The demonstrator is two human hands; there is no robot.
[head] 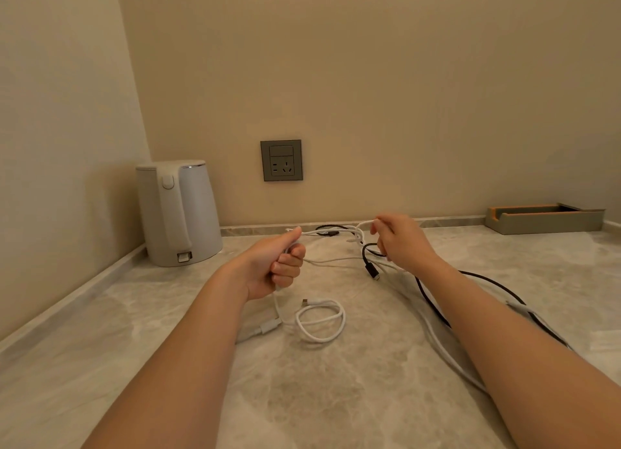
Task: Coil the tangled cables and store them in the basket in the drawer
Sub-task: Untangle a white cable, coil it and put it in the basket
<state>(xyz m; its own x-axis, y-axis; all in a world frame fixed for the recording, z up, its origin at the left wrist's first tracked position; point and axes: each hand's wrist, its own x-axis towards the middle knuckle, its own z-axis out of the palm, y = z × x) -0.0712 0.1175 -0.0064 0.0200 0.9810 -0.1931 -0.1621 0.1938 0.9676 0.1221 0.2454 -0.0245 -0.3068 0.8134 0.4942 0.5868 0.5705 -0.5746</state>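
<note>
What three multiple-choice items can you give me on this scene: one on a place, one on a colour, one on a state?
1. Where does the kettle stand? A. left back corner of the counter B. its middle C. its front edge
2. What colour is the small coiled cable? A. black B. white C. red
3. What does the left hand do? A. lies flat B. hangs free C. grips a white cable
1A: it stands far left at the back. 2B: its loops are white. 3C: its fingers curl round the cable.
</note>
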